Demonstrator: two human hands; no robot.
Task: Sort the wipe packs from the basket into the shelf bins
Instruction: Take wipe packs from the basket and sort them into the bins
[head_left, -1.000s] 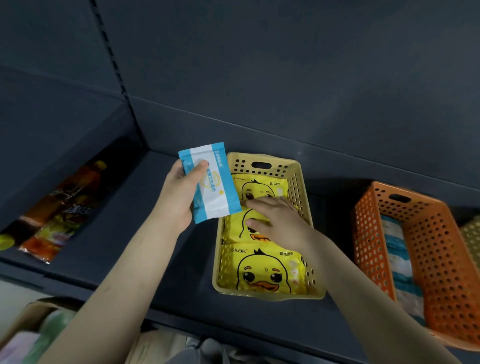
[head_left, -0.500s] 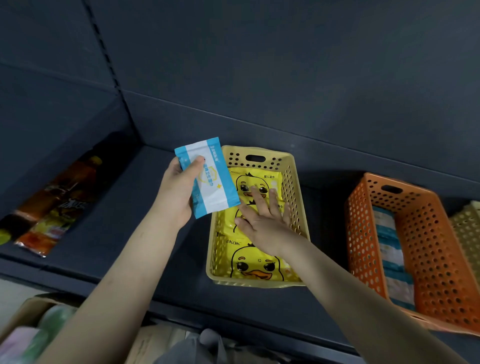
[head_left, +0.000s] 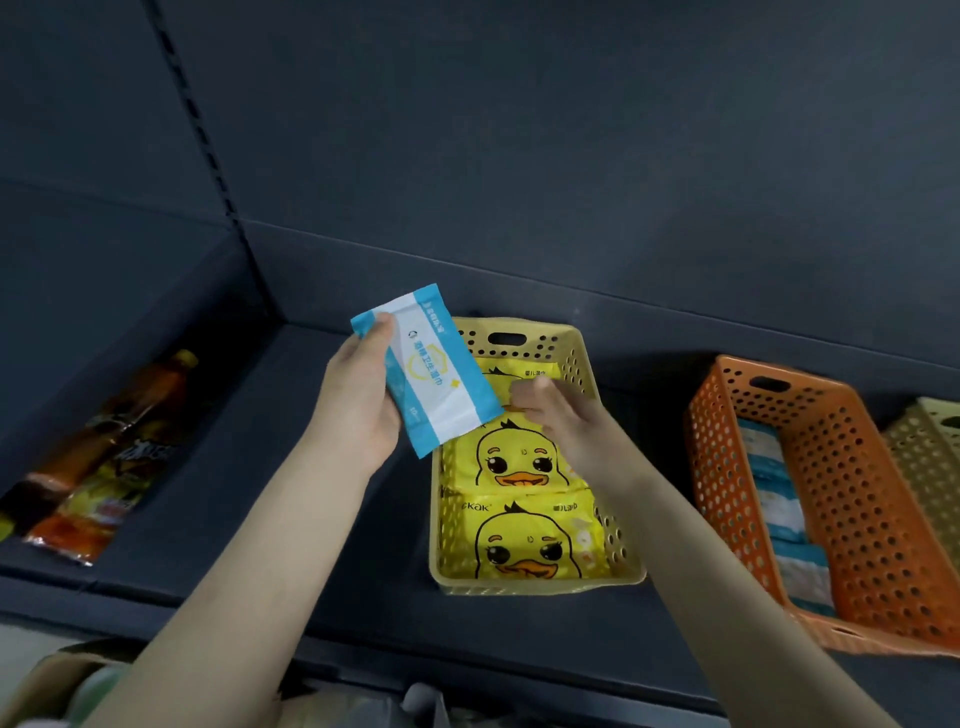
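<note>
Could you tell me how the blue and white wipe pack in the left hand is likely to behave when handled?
The blue and white wipe pack looks like a soft film pouch, so probably bendable. The left hand holds it by one edge without sagging, suggesting it is light. Its glossy wrapper may be slightly slippery.

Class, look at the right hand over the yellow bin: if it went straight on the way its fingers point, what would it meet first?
Probably the blue-and-white wipe pack held in the left hand; the right hand points toward it, though depth is unclear.

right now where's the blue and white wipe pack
In the head view the blue and white wipe pack is held up in the left hand, left of centre, overlapping the back left corner of the yellow bin of duck packs.
</note>
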